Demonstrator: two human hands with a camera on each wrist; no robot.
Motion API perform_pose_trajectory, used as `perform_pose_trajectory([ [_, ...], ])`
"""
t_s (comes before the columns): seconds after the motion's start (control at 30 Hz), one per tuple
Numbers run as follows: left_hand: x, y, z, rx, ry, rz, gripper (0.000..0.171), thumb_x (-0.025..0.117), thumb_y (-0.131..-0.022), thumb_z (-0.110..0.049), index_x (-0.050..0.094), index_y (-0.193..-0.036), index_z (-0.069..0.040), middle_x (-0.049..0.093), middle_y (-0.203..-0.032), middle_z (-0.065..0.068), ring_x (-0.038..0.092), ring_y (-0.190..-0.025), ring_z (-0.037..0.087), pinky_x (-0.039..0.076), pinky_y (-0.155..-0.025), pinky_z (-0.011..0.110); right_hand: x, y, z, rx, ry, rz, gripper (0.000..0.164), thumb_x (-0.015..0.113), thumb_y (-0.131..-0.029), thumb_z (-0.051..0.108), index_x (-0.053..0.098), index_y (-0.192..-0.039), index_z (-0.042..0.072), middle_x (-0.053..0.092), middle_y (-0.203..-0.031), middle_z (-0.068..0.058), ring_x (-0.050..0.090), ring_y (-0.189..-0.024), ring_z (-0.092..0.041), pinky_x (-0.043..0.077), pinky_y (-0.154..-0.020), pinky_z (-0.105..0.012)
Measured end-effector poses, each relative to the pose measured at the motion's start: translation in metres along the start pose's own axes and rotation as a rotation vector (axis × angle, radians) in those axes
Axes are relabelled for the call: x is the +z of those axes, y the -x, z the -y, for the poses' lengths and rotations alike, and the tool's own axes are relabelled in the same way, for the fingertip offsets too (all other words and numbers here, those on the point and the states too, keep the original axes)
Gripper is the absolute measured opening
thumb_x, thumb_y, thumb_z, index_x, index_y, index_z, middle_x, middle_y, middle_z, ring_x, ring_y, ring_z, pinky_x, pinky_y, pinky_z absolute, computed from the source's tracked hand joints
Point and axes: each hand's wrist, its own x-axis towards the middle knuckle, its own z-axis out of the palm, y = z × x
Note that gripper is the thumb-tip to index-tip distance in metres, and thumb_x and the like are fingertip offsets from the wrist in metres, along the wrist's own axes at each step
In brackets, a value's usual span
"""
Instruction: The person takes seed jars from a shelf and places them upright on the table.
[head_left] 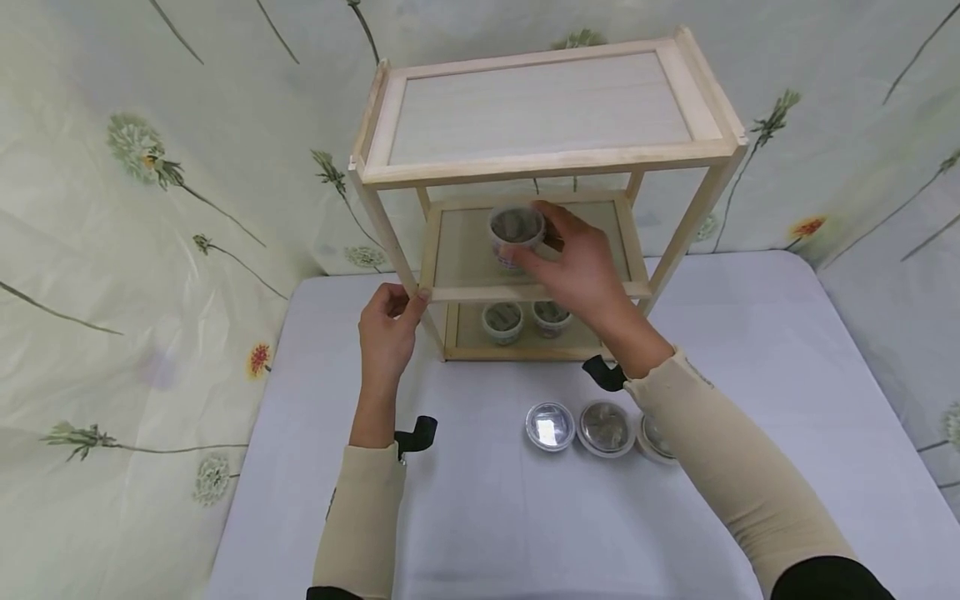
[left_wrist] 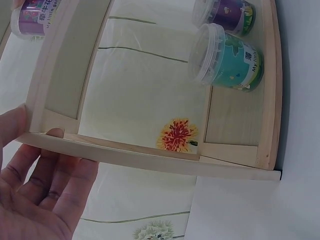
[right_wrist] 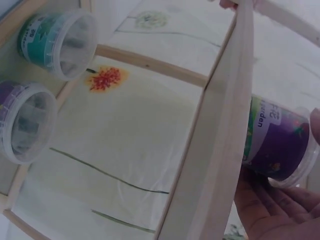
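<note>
R hand [head_left: 581, 271] fingers round purple tub [head_left: 515, 233] on mid shelf [head_left: 465, 250]; L hand [head_left: 387, 333] pinching shelf's front-left corner.

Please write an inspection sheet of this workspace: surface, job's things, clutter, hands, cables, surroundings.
Surface: table under a pale cloth.
Job's things: purple tub at the middle shelf of the wooden rack; two tubs on the bottom shelf.
Clutter: three lidded tubs in front of the rack.
Hands: right hand grips the purple tub; left hand holds the rack's front left post.
Cables: nothing seen.
Surroundings: flowered sheet behind and beside.
</note>
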Motion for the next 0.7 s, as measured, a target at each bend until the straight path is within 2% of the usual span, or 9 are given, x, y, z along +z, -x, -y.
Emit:
perform_pose_trajectory([
  [0.3,0.0,-0.001,0.001,0.003,0.005,0.003,0.022,0.073,-0.099,-0.025,0.068,-0.108,-0.005,0.072,-0.108,0.007,0.068,-0.102,0.018,0.055,-0.085,0.036,-0.004,0.011,0.006,-0.038,0.051,0.008,0.074,0.082,-0.093,0.038,0.052,-0.151,0.002,0.059,-0.146,-0.016,0.066,-0.123,-0.031,0.053,-0.103,-0.042],
  [0.53,0.0,-0.001,0.001,0.003,0.011,0.007,0.024,0.074,-0.1,-0.026,0.068,-0.109,-0.005,0.071,-0.109,0.007,0.067,-0.102,0.018,0.055,-0.086,0.038,-0.003,0.023,0.011,-0.094,0.025,0.009,0.067,0.086,-0.09,0.025,0.057,-0.145,0.001,0.066,-0.134,-0.015,0.068,-0.12,-0.03,0.054,-0.1,-0.041],
  [0.7,0.0,0.0,0.001,0.002,0.008,0.004,0.024,0.074,-0.1,-0.026,0.068,-0.109,-0.004,0.072,-0.109,0.008,0.068,-0.102,0.018,0.055,-0.085,0.037,-0.002,0.032,0.011,-0.126,0.008,0.027,0.067,0.087,-0.089,0.022,0.057,-0.144,0.0,0.067,-0.133,-0.015,0.068,-0.12,-0.029,0.055,-0.1,-0.042],
])
